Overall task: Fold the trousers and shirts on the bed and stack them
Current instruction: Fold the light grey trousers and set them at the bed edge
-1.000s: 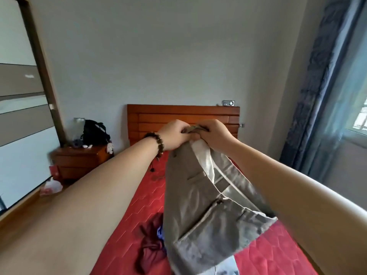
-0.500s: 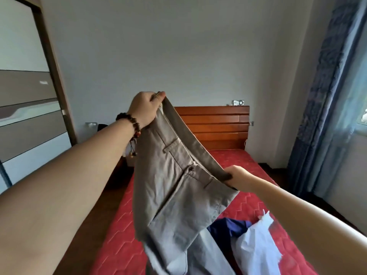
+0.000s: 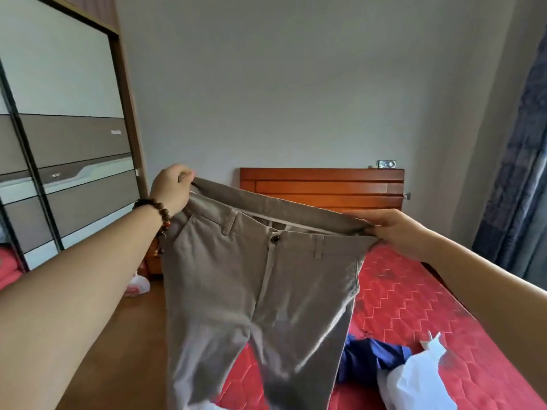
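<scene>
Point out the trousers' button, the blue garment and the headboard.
trousers' button (image 3: 275,238): head view, its dark centre.
blue garment (image 3: 373,358): head view, middle of the crumpled cloth.
headboard (image 3: 322,187): head view, a bare wooden slat.

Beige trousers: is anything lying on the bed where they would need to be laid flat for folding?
Yes. The beige trousers hang from the left hand and right hand; a blue garment and a white garment lie on the red bed beneath them.

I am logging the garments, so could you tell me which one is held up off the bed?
The beige trousers, gripped at the waistband by the left hand and right hand; the blue garment and white garment lie on the mattress.
</scene>
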